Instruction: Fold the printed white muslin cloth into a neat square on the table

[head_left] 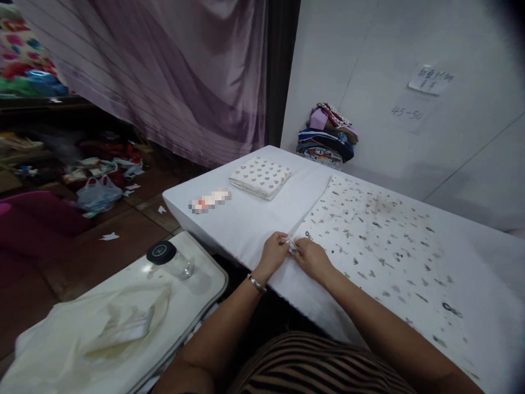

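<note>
A white cloth with small dark prints (381,241) lies spread flat over the white-covered table (246,224). My left hand (274,253) and my right hand (311,257) meet at the cloth's near left corner, both with fingers pinched shut on its edge. A bracelet shows on my left wrist. A folded white cloth with heart prints (260,177) lies further back on the table, apart from both hands. A small blurred red and white item (210,200) lies to its left near the table's edge.
A pile of folded coloured fabrics (327,134) sits at the table's far end against the white wall. To my left stands a white machine top (164,295) with a clear jar with a black lid (168,257) and a plastic bag. Scraps and bags litter the floor.
</note>
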Available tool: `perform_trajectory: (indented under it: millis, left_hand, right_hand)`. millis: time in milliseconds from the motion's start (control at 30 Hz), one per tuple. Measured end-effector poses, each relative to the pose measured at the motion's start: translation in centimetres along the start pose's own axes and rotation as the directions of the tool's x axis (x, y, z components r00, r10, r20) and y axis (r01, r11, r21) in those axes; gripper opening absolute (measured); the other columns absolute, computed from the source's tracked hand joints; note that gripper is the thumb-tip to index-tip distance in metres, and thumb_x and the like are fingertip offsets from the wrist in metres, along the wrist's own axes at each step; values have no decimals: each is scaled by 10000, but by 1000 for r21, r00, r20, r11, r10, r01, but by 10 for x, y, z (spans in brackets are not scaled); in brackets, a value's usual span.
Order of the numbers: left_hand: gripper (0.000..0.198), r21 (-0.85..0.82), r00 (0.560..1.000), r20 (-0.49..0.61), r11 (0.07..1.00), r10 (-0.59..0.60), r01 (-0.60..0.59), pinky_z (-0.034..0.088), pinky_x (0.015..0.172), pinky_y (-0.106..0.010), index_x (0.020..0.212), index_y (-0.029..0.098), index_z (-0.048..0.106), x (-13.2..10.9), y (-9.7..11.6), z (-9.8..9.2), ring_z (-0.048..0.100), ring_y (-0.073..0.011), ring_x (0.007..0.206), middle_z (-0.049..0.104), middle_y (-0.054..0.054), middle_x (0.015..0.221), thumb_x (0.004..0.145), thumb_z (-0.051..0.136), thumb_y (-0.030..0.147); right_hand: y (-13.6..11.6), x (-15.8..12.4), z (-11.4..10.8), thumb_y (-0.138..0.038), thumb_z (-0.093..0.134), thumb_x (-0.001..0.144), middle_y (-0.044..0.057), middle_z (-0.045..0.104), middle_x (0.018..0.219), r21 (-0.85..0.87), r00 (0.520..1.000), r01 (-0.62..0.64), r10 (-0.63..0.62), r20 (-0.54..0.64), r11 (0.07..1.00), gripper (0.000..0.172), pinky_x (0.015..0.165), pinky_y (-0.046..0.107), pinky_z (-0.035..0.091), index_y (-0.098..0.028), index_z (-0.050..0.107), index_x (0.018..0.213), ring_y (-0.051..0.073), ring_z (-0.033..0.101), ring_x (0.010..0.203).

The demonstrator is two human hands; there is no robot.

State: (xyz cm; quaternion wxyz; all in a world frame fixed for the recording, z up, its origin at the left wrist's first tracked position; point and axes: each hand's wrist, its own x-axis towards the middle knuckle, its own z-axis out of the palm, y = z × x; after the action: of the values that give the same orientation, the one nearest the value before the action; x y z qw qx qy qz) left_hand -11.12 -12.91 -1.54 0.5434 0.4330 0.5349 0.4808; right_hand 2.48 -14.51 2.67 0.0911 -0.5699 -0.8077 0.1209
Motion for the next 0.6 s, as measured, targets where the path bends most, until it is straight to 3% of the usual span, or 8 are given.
perform_trajectory:
  millis: [267,433,600]
  left_hand:
    - [229,31,1000,10,999,7,-8,507,566,-225,932,154,544,-4,4,-2,587,-97,539,592,33,653,717,560,77]
    - [301,23,999,34,1000,-8,7,509,579,-223,1014,151,531,-7,5,-2,599,-105,587,588,22,683,743,641,223]
    - [282,189,999,49,982,8,-18,472,543,-194,1010,163,544,-2,2,-5,585,-101,591,595,20,696,742,617,210]
  right_hand:
    - [-5,-1,1,-151,453,835,79,631,976,-39,1000,-8,9,22,999,164,735,247,373,-156,582,936,175,578,897]
    - [-6,-1,7,-169,441,860,91,630,1010,-26,999,-2,3,47,1000,197,785,252,392,-150,592,985,180,571,948]
    - [-3,-6,11,-190,467,859,70,611,1010,57,997,67,-68,20,996,241,814,257,406,-168,589,1065,176,552,965]
